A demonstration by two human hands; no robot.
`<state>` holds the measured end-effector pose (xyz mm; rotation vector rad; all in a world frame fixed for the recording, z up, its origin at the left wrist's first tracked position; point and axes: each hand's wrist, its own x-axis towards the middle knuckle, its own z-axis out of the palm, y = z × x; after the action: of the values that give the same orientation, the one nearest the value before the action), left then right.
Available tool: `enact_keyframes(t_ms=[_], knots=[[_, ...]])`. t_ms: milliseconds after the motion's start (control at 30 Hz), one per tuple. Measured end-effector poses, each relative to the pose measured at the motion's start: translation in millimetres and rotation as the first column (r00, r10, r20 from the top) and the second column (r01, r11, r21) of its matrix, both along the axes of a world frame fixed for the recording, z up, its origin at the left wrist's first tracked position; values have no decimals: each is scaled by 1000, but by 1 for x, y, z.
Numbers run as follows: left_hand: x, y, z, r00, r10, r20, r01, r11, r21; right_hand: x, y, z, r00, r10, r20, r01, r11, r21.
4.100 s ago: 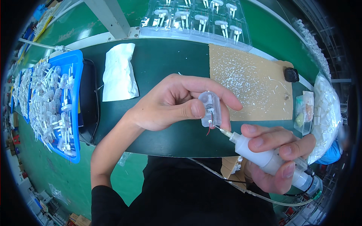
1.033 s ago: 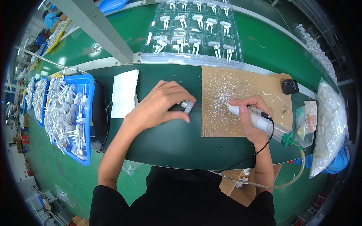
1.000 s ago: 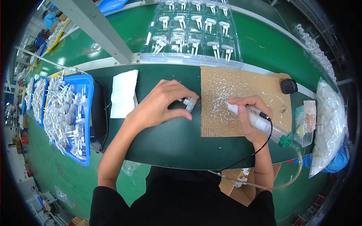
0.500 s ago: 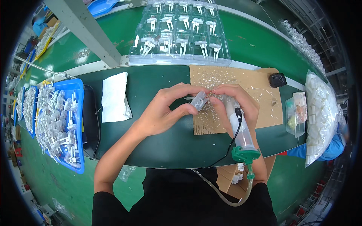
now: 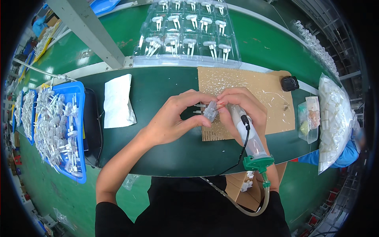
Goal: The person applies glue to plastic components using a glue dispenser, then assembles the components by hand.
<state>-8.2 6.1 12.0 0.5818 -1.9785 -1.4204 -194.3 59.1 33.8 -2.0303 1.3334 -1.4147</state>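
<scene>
My left hand (image 5: 167,120) pinches a small clear plastic housing (image 5: 210,112) with white prongs between thumb and fingertips. It is above the left edge of the cardboard sheet. My right hand (image 5: 249,106) is closed round a translucent dispensing syringe (image 5: 254,143) with a green cap, a black cable and a clear hose at its lower end. Its thumb and fingertips meet right at the housing's upper right side, beside thin reddish wires. The syringe's tip is hidden by the fingers.
A blue tray (image 5: 82,130) full of similar parts is at left, near a white paper sheet (image 5: 118,102). Clear blister trays (image 5: 166,60) with white-pronged parts lie beyond. Speckled cardboard (image 5: 278,118), a black object (image 5: 290,83), a clear box (image 5: 314,136) and a bulging bag (image 5: 333,122) are at right.
The housing has turned in my left fingers, so its white prongs now show more to the left. Both hands have shifted only slightly and keep their holds.
</scene>
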Motion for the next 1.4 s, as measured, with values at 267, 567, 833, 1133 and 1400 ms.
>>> enact_keyframes(t_ms=[267,567,833,1133,1400], knots=[[-3,3,1,995,69,-66,-63,995,82,-9,5,1,975,-130,181,117,990,79],[-10,8,-1,983,183,-16,-183,981,-64,4,2,-7,1000,21,2,-21,1000,3],[-2,0,-8,997,31,-71,1,911,413,-8,3,-2,999,-13,-32,13,1000,-28],[9,-13,-17,940,206,-270,53,697,716,-21,6,-6,835,-292,466,104,916,387],[10,-12,-16,926,235,-295,100,601,793,-16,9,-16,912,-284,297,140,894,426]])
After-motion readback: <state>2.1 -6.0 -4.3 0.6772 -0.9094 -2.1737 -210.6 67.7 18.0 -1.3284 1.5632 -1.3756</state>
